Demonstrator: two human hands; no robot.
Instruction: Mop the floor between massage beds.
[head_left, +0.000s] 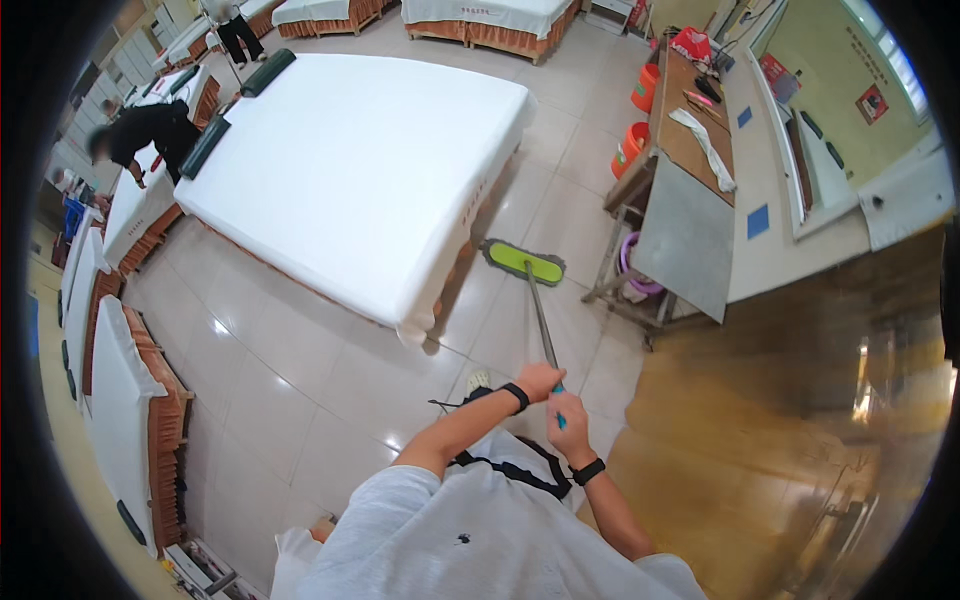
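Observation:
Both of my hands are wrapped around the handle (541, 319) of a flat mop. My left hand (537, 382) grips higher up the metal pole, nearer the mop head. Just below it, close to my body, my right hand (569, 422) holds the blue-green grip. The green mop head (523, 262) has a grey fringe and lies flat on the tiled floor (360, 390). It sits between a large bed with a white sheet (352, 172) and a wooden workbench, close to the bed's right side.
On the right, the wooden workbench (686, 112) carries a white cloth (705, 148) and a red bag (691, 43). Two orange buckets (634, 142) stand beside it; a purple basin (634, 264) is underneath. More sheeted beds (124, 405) line the left. One person (154, 133) bends over a bed there.

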